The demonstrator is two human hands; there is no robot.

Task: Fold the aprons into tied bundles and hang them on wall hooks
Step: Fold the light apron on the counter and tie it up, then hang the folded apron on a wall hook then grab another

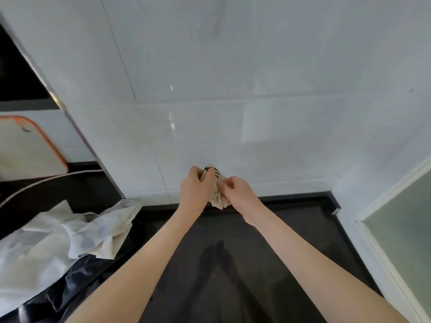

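A small cream apron bundle point(218, 194) with dark markings is held up against the white tiled wall point(233, 101), low, just above the dark counter point(221, 264). My left hand point(197, 186) grips its upper left part. My right hand point(238, 191) pinches its right side with curled fingers. Most of the bundle is hidden between the two hands. I see no hook on the wall. More aprons lie on the counter at the left: a crumpled white heap point(58, 238) on top of a dark one point(70, 287).
A white cutting board with an orange rim point(28, 148) leans at the far left, beyond a wall corner with a metal edge strip point(56, 99). A white cable point(46, 180) curves below it. A frosted glass door frame point(384, 217) stands at the right.
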